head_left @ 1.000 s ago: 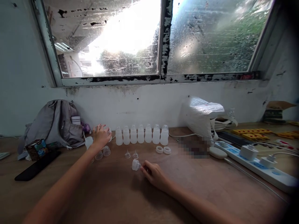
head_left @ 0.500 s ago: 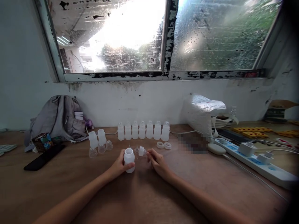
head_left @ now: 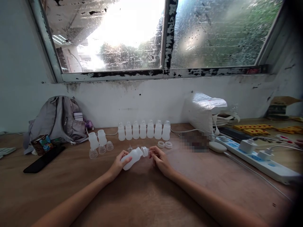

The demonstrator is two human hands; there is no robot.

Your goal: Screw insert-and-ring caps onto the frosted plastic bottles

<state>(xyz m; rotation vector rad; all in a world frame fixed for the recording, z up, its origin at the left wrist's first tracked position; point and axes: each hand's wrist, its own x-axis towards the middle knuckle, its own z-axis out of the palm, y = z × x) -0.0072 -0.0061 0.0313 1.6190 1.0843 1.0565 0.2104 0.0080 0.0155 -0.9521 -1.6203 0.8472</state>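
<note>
My left hand (head_left: 119, 164) is closed round a translucent baby bottle (head_left: 132, 158), tilted with its mouth up and to the right. Against or very near that mouth is a white collar ring with a clear nipple (head_left: 144, 151); whether they touch I cannot tell. The fingertips of my right hand (head_left: 159, 159) pinch the nipple's tip. Behind the bottle, small clear nipples (head_left: 130, 148) lie on the table, partly hidden. Two white collar rings (head_left: 168, 145) rest beyond my right hand.
Several capped bottles (head_left: 142, 130) stand in a row by the wall. Two open bottles (head_left: 93, 140) and several clear caps (head_left: 93, 153) are on the left, near a phone (head_left: 44, 160) and a grey backpack (head_left: 58, 121). A power strip (head_left: 259, 159) lies on the right.
The bottle in my left hand has gone from upright to tilted rightward. Its mouth is now at the collar ring in my right hand. The view has shifted slightly.
</note>
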